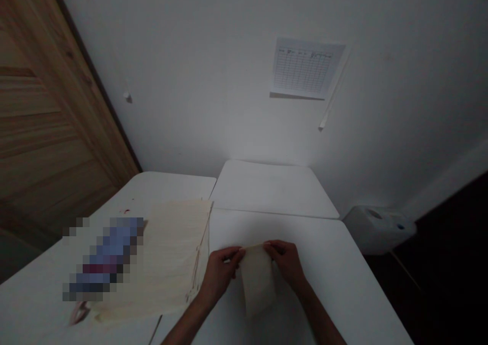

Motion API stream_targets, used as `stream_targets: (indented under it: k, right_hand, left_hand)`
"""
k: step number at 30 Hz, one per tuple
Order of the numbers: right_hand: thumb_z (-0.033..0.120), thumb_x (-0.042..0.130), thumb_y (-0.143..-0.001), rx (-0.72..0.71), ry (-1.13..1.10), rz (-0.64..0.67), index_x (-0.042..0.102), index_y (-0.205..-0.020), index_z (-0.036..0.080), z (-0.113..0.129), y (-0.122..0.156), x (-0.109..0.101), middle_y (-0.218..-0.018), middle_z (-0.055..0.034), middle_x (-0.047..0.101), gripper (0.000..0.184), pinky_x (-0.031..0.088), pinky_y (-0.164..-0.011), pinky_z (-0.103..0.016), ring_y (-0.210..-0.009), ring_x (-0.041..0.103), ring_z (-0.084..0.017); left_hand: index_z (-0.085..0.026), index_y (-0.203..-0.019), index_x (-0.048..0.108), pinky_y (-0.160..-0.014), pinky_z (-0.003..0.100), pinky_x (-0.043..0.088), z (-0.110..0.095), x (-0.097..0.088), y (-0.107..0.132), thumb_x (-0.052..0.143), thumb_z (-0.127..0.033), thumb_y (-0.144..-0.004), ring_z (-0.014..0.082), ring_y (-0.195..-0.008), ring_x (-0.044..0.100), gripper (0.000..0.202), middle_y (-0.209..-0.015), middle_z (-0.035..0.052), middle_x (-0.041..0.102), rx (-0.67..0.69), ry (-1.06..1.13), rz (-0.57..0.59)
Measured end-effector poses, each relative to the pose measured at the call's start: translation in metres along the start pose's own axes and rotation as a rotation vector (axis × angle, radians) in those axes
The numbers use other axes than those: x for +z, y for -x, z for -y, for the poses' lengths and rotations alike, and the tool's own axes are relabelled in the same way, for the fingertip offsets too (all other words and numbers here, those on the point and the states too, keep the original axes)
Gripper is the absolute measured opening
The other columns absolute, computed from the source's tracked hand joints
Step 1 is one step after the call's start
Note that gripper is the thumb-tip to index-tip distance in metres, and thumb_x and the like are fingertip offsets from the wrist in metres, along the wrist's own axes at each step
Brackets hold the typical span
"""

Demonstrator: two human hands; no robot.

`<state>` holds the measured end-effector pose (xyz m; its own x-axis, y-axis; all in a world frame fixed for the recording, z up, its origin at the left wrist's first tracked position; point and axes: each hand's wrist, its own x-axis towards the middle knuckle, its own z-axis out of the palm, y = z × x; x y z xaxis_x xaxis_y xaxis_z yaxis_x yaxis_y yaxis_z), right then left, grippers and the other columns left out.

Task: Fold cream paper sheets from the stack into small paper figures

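Note:
A small beige piece of cloth (258, 281) hangs over the white table between my hands. My left hand (224, 269) pinches its upper left corner, and my right hand (284, 258) pinches the upper right one. The top edge is held fairly straight, while the lower part droops toward me. To the left lies a larger flat spread of beige cloth (168, 258), layered at its right edge, with dark loose strands along that side.
White tables (305, 243) stand pushed together against the wall. A blurred-out bluish item (110, 253) rests on the left one, above a pinkish loop (79, 313). A printed sheet (307, 68) hangs on the wall. A white container (377, 228) stands beyond the right edge; wooden panelling (49, 96) is left.

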<state>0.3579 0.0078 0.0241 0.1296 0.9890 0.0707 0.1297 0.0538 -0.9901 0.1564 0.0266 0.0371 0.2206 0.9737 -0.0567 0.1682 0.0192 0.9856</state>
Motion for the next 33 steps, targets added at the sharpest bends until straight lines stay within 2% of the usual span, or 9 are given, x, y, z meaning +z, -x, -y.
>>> stream_targets:
  k: [11,16,22,25,28,33]
  right_hand:
    - [0.047,0.065,-0.079,-0.05,0.005,0.001,0.075,-0.079,0.018,0.006,0.003,0.0,-0.075,-0.0044,0.072,0.031,0.051,-0.064,-0.028,-0.07,0.065,-0.02]
    - [0.045,0.066,-0.079,-0.043,-0.02,-0.006,0.074,-0.079,0.018,0.004,0.003,0.002,-0.074,-0.0035,0.071,0.028,0.05,-0.063,-0.026,-0.068,0.064,-0.018]
    - [0.047,0.063,-0.079,-0.029,0.011,0.004,0.074,-0.076,0.016,-0.002,-0.001,0.004,-0.065,-0.0029,0.068,0.033,0.046,-0.054,-0.024,-0.059,0.06,-0.016]
    - [0.049,0.058,-0.082,-0.019,0.111,0.017,0.074,-0.078,0.016,-0.003,-0.002,0.005,-0.068,-0.0045,0.07,0.037,0.047,-0.053,-0.024,-0.06,0.063,-0.017]
    - [0.046,0.053,-0.085,-0.031,0.32,-0.003,0.075,-0.079,0.017,-0.004,-0.004,0.007,-0.071,-0.0054,0.072,0.037,0.049,-0.057,-0.025,-0.065,0.066,-0.019]
    - [0.038,0.057,-0.08,-0.038,0.529,-0.033,0.076,-0.077,0.021,-0.007,-0.012,0.008,-0.072,-0.0042,0.073,0.025,0.048,-0.065,-0.028,-0.066,0.066,-0.019]
  left_hand:
    - [-0.014,-0.076,0.075,-0.041,0.02,0.037,-0.008,-0.001,0.004,0.063,-0.051,-0.073,0.0104,-0.044,0.045,0.039,-0.053,0.0005,0.057,0.008,0.0,-0.026]
    - [-0.014,-0.077,0.075,-0.042,0.02,0.038,-0.008,-0.003,0.004,0.062,-0.051,-0.074,0.011,-0.044,0.047,0.039,-0.053,0.0009,0.058,0.007,-0.012,-0.024]
    - [-0.013,-0.071,0.073,-0.04,0.02,0.037,-0.001,-0.004,-0.003,0.059,-0.053,-0.076,0.0106,-0.041,0.046,0.043,-0.05,-0.0004,0.054,-0.007,-0.042,0.006]
    - [-0.012,-0.075,0.073,-0.039,0.021,0.035,0.008,-0.005,-0.008,0.053,-0.055,-0.078,0.0113,-0.041,0.046,0.047,-0.05,-0.0006,0.054,-0.006,-0.141,0.017]
    - [-0.012,-0.075,0.073,-0.04,0.022,0.035,0.018,-0.006,-0.016,0.049,-0.055,-0.08,0.0128,-0.042,0.048,0.049,-0.051,0.0007,0.057,0.018,-0.258,0.013]
    - [-0.014,-0.069,0.073,-0.054,0.025,0.04,0.028,-0.006,-0.033,0.053,-0.045,-0.08,0.0183,-0.061,0.06,0.038,-0.064,0.0048,0.067,0.086,-0.422,-0.002]
